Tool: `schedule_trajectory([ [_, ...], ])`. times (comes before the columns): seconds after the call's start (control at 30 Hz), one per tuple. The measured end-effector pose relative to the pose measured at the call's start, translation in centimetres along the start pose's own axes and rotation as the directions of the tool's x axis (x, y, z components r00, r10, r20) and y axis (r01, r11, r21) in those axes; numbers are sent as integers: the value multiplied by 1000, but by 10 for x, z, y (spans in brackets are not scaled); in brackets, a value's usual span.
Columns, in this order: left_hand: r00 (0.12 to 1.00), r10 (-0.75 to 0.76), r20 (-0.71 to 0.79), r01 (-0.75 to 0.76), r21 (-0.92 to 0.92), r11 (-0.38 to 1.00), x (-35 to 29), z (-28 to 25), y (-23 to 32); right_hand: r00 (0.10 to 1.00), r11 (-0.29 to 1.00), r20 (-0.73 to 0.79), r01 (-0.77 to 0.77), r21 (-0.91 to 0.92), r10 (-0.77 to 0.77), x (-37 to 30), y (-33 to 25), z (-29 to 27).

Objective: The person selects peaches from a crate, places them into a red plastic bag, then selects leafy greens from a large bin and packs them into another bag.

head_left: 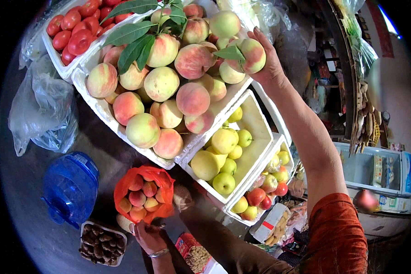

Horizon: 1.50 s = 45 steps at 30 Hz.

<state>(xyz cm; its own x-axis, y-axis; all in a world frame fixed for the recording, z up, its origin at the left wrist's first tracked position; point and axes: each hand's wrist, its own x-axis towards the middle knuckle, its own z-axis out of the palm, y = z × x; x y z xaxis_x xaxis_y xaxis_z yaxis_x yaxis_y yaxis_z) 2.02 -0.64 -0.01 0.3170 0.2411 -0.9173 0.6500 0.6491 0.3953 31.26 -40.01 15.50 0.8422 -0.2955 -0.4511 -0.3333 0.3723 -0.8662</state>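
Note:
My right hand (268, 61) reaches to the far right corner of a white foam box (93, 107) heaped with peaches. Its fingers curve round the outer side of a red and yellow peach (252, 55) that has a green leaf (230, 53) against it. My left hand (150, 237), a bracelet at the wrist, is closed at the near rim of a red plastic bag (167, 180). That bag stands open low in front of me with several smaller-looking peaches (137, 198) inside. Part of the left fingers is hidden by the bag's edge.
Red tomatoes (71, 20) fill a box at the far left. A white box of yellow-green apples (223, 183) and mixed fruit (255, 196) sit right of the peaches. On the floor are a blue water jug (75, 182), a tray of dark brown items (102, 244) and clear plastic bags (43, 105).

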Motion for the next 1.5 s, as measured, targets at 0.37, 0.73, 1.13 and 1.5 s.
schedule_trajectory([
  [0.37,999,-26,-47,26,5,1000,-5,7,0,827,666,-202,252,-702,-525,42,52,-36],
  [0.73,999,-43,-23,42,-23,999,-6,6,4,805,335,18,268,-903,-594,-38,104,-74],
  [1.13,996,-81,-30,80,-19,997,-4,9,-2,979,830,-66,128,-544,-194,-68,90,-95],
  [1.5,998,-53,30,54,-42,998,-6,4,-6,928,733,-216,82,-676,-303,-23,34,-140],
])
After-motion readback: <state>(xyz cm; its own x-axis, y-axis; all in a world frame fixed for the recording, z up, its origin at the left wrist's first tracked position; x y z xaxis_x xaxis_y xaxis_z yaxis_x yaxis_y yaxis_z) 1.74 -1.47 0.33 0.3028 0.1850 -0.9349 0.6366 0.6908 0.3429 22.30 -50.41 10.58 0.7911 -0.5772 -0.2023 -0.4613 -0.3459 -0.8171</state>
